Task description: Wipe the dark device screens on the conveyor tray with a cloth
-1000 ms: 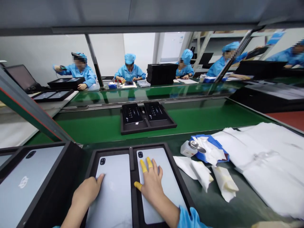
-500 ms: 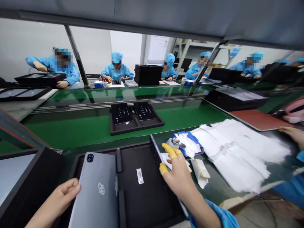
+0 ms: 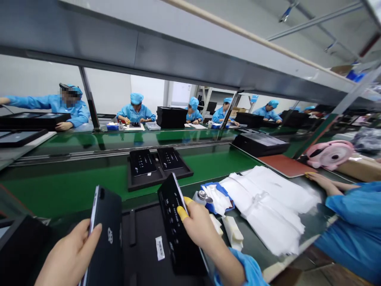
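Observation:
My left hand (image 3: pixel 70 258) grips the edge of a dark tablet (image 3: pixel 105 242), lifted and tilted on its side with the back logo showing. My right hand (image 3: pixel 201 230), with yellow finger cots, holds a second tablet (image 3: pixel 177 222) raised on edge, its dark face with small print turned toward me. Both hang over the black foam tray (image 3: pixel 149 246) at the near edge, whose two pockets now lie bare, one bearing a small barcode label (image 3: pixel 160 248).
Another black tray with two tablets (image 3: pixel 157 167) rides the green conveyor belt (image 3: pixel 74 178). White wipes (image 3: pixel 268 202), a blue cloth and a small bottle (image 3: pixel 202 196) lie to the right. A co-worker's blue sleeve (image 3: pixel 354 226) and hand sit far right. Several workers sit across the line.
Both tablets were lifted out of the tray pockets and tipped upright. The right one was turned so its dark face shows. My view swung upward and right.

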Motion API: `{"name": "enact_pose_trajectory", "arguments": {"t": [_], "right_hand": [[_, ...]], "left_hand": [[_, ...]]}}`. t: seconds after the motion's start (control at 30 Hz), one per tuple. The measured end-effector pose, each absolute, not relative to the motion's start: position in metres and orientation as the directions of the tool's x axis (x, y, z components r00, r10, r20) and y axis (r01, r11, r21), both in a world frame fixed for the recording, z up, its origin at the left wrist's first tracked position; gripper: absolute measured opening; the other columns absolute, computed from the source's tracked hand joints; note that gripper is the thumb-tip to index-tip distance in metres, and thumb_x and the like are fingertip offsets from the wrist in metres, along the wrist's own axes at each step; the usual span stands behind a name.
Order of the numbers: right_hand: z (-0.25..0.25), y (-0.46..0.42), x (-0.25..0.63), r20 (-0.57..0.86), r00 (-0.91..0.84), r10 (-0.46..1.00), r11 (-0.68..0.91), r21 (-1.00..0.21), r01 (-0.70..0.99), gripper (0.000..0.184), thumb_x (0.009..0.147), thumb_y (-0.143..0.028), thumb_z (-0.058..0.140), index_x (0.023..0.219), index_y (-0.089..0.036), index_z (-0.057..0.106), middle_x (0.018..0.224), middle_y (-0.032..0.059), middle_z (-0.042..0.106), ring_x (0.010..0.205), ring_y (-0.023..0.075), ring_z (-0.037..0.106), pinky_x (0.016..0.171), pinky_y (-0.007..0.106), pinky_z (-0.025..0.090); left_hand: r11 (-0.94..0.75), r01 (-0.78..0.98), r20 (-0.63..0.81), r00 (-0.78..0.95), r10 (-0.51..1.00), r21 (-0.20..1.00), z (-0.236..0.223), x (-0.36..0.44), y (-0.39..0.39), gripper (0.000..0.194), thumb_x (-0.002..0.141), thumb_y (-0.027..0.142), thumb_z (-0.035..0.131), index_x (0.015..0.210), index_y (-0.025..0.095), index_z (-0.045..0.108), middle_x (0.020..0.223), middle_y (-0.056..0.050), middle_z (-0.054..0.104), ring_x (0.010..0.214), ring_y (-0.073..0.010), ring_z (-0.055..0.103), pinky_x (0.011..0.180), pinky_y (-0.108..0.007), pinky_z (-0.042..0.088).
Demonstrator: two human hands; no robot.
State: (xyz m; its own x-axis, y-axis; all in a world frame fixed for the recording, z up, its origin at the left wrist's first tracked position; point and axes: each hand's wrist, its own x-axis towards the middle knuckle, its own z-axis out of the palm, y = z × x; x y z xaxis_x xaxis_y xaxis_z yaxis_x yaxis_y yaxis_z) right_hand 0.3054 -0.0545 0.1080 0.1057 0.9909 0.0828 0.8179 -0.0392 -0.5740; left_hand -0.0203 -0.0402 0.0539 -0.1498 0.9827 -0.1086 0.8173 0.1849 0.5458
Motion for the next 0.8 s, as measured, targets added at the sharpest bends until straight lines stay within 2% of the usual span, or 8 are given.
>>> {"name": "enact_pose_trajectory", "arguments": {"t": [0.17,0.23,0.37,0.53,0.6,0.67,0.73,0.8], "right_hand": [[0.101,-0.023,0.265,0.028,0.073,0.997,-0.05,-0.489,0.871,0.019,0.094,-0.022,0.051,0.104,-0.018,0.067,0.101,0.0081,0.075,0.095,0.0251,0.07,0.078,0.029,0.045],[0.1,-0.016,0.254,0.011,0.065,0.998,-0.053,-0.458,0.887,0.028,0.094,-0.023,0.05,0.117,-0.017,0.065,0.105,0.0102,0.074,0.097,0.0269,0.07,0.08,0.031,0.046],[0.104,-0.006,0.242,0.041,0.076,0.996,-0.049,-0.459,0.887,0.056,0.095,-0.029,0.051,0.148,-0.011,0.043,0.121,0.0151,0.069,0.111,0.0297,0.065,0.09,0.034,0.046],[0.107,0.011,0.237,-0.004,0.121,0.993,-0.107,-0.498,0.86,0.07,0.095,-0.03,0.052,0.155,-0.004,0.028,0.126,0.0201,0.065,0.114,0.0319,0.064,0.091,0.036,0.046],[0.105,0.019,0.24,-0.052,0.08,0.995,-0.096,-0.499,0.861,0.061,0.093,-0.032,0.054,0.147,-0.006,0.043,0.122,0.02,0.068,0.112,0.0332,0.065,0.087,0.037,0.046],[0.104,0.026,0.245,-0.102,0.03,0.994,-0.076,-0.491,0.868,0.041,0.092,-0.033,0.054,0.124,-0.01,0.064,0.112,0.018,0.072,0.105,0.0333,0.068,0.08,0.035,0.047],[0.105,0.03,0.251,-0.119,0.007,0.993,-0.064,-0.477,0.877,0.028,0.092,-0.032,0.053,0.102,-0.014,0.072,0.104,0.0159,0.074,0.098,0.0321,0.07,0.074,0.033,0.046],[0.109,0.029,0.256,-0.097,0.012,0.995,-0.056,-0.462,0.885,0.027,0.093,-0.031,0.05,0.096,-0.016,0.072,0.101,0.014,0.075,0.096,0.0302,0.07,0.071,0.031,0.044]], "left_hand": [[0.141,0.87,-0.106,-0.102,0.989,0.473,0.078,0.008,-0.006,0.035,0.092,0.053,0.024,0.091,0.026,0.046,0.074,-0.003,0.063,0.078,-0.025,0.06,0.076,-0.036,0.04],[0.124,0.869,-0.1,-0.086,0.991,0.479,0.081,0.017,0.003,0.035,0.093,0.049,0.027,0.102,0.024,0.051,0.081,-0.005,0.066,0.086,-0.0256,0.061,0.079,-0.037,0.041],[0.084,0.879,-0.071,-0.057,0.996,0.47,0.091,0.025,0.016,0.036,0.095,0.044,0.034,0.11,0.02,0.056,0.088,-0.005,0.066,0.084,-0.0223,0.059,0.08,-0.038,0.043],[0.094,0.89,-0.087,-0.062,0.994,0.446,0.099,0.028,0.033,0.033,0.097,0.043,0.041,0.104,0.017,0.06,0.088,-0.004,0.064,0.084,-0.019,0.059,0.083,-0.039,0.047],[0.101,0.898,-0.112,-0.058,0.992,0.428,0.1,0.028,0.039,0.035,0.096,0.045,0.043,0.099,0.016,0.062,0.09,-0.005,0.065,0.086,-0.0185,0.06,0.084,-0.039,0.049],[0.101,0.908,-0.148,-0.043,0.988,0.406,0.103,0.028,0.042,0.036,0.096,0.047,0.045,0.089,0.015,0.062,0.085,-0.004,0.064,0.08,-0.0169,0.06,0.082,-0.038,0.05],[0.097,0.917,-0.168,-0.033,0.985,0.387,0.108,0.027,0.041,0.037,0.096,0.046,0.045,0.081,0.016,0.061,0.079,-0.003,0.062,0.075,-0.0157,0.058,0.079,-0.037,0.05],[0.096,0.922,-0.151,-0.041,0.988,0.375,0.115,0.026,0.037,0.037,0.097,0.044,0.044,0.081,0.016,0.06,0.077,-0.002,0.061,0.073,-0.0154,0.057,0.077,-0.036,0.05]]}}
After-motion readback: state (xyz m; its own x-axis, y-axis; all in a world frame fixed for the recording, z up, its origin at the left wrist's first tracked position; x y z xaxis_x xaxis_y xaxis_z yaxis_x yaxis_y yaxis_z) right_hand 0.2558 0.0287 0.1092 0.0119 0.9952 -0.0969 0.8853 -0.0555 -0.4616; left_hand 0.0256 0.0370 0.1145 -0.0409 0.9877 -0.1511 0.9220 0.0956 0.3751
